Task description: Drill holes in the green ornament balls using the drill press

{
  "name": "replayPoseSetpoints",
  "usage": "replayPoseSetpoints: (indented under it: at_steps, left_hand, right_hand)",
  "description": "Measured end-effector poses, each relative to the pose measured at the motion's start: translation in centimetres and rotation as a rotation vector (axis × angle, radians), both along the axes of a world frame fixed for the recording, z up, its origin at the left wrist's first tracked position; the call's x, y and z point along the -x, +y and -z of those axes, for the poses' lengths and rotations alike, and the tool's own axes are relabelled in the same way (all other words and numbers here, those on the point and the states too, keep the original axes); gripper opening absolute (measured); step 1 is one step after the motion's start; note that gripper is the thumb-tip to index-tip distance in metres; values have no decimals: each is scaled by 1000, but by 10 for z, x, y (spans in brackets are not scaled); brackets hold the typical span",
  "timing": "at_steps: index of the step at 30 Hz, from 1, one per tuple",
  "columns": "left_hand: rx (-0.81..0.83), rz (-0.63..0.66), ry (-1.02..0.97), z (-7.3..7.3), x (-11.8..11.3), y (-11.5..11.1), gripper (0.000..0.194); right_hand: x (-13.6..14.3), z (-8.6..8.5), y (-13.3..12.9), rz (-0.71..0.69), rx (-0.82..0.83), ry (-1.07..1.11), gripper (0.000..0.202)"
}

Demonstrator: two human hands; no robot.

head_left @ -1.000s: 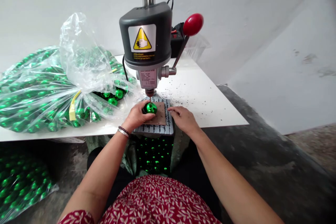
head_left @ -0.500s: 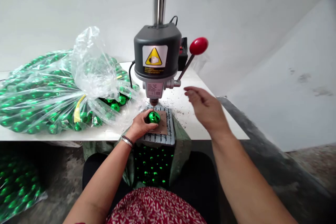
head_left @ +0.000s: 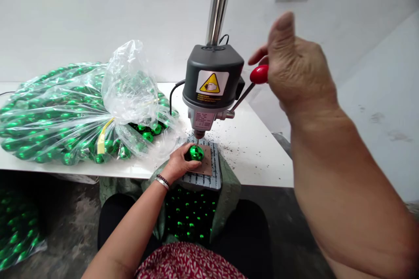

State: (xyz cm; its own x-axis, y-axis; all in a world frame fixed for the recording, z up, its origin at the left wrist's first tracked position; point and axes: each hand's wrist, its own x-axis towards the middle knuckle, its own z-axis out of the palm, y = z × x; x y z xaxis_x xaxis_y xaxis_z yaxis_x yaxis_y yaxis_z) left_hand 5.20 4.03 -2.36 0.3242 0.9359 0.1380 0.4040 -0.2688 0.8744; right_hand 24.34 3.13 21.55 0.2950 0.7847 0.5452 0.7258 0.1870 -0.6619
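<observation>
A: Where's the ball sitting?

B: Directly under the drill. It's resting on the brown pad, which is lying on the grooved base. The bit is pointing down at its top. Can't tell whether tip and ball are touching.

A: Grip?

B: Hands are standing well apart. Left hand is clamping the ball from its left side, low under the drill, thumb on the near side. Right hand is hanging up to the right of the drill, overlapping part of the red knob. Can't tell if it's gripping; contact isn't showing.

A: Why that hold?

B: My read: ball is round, so the left hand is stopping it rolling and holding its top in line with the bit. A side grip is leaving the top bare. Pad is probably cushioning it off the base.

A: And the right hand up there?

B: Knob is capping the lever that's sticking out of the drill's right side. Likely that's why one hand is up there and only one is down on the ball.

A: Stock?

B: Tied bag of green balls is lying on the tabletop, left of the drill, presumably handy for the left hand. Loose balls are lying below the drill, between folds of green cloth. Dark flecks are littering the area right of the drill.
</observation>
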Motion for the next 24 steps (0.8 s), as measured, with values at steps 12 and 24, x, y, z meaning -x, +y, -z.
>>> replayPoseSetpoints:
  at_steps: [12,24]
  left_hand:
    - [-10,3,-16,2,0,0,55]
    - [-18,13,-32,2,-1,0,52]
  right_hand:
    - [14,6,-13,214,139,-278,52]
    - [23,63,-55,232,-142,-267,26]
